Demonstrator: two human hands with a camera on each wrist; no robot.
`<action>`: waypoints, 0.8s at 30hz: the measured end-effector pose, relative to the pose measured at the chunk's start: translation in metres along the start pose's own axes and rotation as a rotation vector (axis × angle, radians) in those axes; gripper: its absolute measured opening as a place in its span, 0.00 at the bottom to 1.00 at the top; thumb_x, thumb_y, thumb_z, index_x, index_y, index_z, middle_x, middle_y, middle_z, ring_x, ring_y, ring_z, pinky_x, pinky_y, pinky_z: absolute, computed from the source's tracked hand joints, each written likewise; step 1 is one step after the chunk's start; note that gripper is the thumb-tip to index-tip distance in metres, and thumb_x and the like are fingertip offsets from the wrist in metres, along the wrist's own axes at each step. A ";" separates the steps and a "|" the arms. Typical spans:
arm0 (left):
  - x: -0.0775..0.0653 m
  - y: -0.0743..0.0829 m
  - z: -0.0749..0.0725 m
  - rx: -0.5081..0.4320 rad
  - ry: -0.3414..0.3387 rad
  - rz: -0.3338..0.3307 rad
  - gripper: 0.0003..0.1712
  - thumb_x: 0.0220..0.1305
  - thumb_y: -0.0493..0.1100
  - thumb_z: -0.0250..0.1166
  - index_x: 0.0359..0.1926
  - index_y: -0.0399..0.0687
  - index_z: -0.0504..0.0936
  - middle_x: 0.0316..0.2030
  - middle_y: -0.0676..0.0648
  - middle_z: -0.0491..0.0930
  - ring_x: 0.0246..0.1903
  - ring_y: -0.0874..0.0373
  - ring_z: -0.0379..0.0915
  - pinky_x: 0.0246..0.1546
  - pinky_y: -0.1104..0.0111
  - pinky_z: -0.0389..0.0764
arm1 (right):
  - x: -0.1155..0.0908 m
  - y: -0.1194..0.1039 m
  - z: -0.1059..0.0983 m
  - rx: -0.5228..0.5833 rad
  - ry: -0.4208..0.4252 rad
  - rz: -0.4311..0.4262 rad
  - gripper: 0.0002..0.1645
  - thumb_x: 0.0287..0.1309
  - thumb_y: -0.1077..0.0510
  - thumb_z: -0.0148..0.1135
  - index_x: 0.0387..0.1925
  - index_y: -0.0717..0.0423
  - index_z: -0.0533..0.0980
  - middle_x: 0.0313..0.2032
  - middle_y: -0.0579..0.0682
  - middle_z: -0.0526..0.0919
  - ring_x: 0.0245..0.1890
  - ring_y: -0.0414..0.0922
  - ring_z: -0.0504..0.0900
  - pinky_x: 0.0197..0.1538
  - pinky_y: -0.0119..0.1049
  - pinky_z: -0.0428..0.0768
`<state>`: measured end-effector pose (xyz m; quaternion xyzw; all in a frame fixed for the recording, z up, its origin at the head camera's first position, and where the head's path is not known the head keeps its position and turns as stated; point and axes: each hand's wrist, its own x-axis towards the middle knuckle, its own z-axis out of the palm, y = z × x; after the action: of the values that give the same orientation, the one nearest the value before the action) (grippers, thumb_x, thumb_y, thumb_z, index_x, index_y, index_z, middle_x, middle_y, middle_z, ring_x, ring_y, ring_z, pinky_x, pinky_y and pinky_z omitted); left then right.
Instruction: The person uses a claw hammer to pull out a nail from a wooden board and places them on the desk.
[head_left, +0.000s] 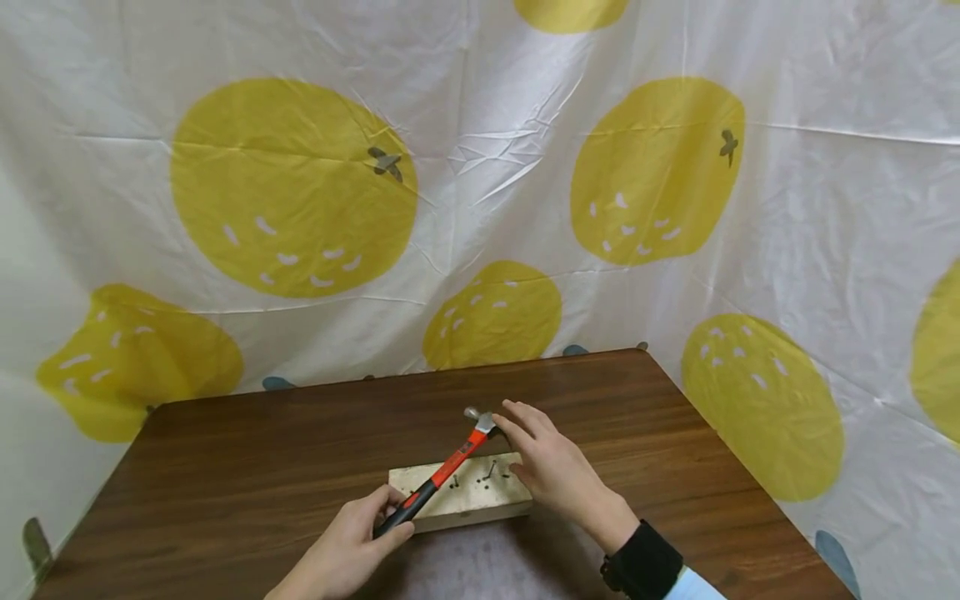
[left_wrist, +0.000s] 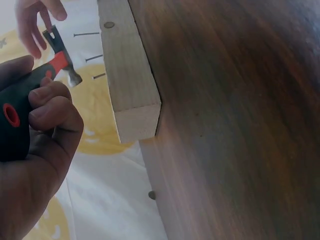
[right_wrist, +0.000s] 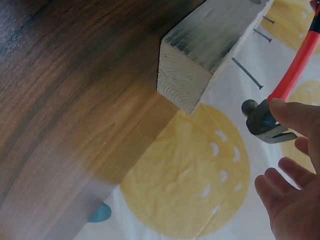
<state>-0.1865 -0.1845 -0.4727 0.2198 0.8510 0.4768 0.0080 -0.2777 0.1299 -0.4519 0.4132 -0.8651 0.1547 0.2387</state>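
The left hand [head_left: 352, 537] grips the black end of a red-and-black claw hammer [head_left: 452, 465], which slants above a pale rectangular wooden block [head_left: 468, 497]. The right hand [head_left: 558, 467] has its fingers spread beside the grey metal head [head_left: 486, 422]; whether its thumb touches, I cannot tell. 3 thin metal nails [right_wrist: 247, 73] protrude from the block, which lies on the dark brown wood-grain surface [head_left: 300, 442].

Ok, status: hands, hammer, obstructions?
Left hand grips hammer; right hand at its head. Hammer above wooden block. Nails protrude below; no other obstruction seen.
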 end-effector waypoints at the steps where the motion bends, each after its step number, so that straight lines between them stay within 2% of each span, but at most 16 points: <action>1: 0.000 0.000 0.000 -0.010 -0.009 0.005 0.10 0.72 0.45 0.67 0.48 0.46 0.78 0.31 0.55 0.78 0.27 0.66 0.69 0.27 0.70 0.70 | 0.000 0.000 0.000 -0.001 -0.003 -0.006 0.47 0.46 0.68 0.81 0.69 0.59 0.71 0.70 0.60 0.68 0.70 0.57 0.67 0.56 0.43 0.80; 7: 0.001 0.002 0.001 -0.035 -0.058 0.018 0.12 0.73 0.47 0.66 0.48 0.46 0.79 0.30 0.57 0.79 0.28 0.66 0.71 0.29 0.70 0.71 | 0.000 -0.002 0.001 0.022 -0.011 0.004 0.36 0.49 0.65 0.81 0.61 0.57 0.78 0.63 0.59 0.74 0.65 0.54 0.72 0.53 0.44 0.82; 14: 0.000 0.003 0.001 -0.042 -0.098 0.055 0.09 0.72 0.45 0.66 0.47 0.47 0.79 0.29 0.59 0.77 0.29 0.67 0.70 0.31 0.70 0.71 | -0.001 -0.003 0.003 0.017 0.032 -0.038 0.31 0.46 0.66 0.83 0.53 0.56 0.80 0.54 0.55 0.79 0.57 0.50 0.77 0.47 0.42 0.83; 24: 0.001 0.009 -0.001 -0.126 -0.158 0.010 0.12 0.73 0.46 0.66 0.49 0.44 0.78 0.30 0.56 0.78 0.30 0.65 0.70 0.32 0.70 0.69 | 0.001 -0.002 0.003 -0.023 0.076 -0.050 0.27 0.45 0.63 0.84 0.49 0.51 0.84 0.48 0.53 0.80 0.52 0.49 0.78 0.49 0.44 0.81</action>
<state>-0.1841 -0.1804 -0.4645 0.2599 0.8151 0.5104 0.0867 -0.2777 0.1267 -0.4540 0.4256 -0.8467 0.1542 0.2797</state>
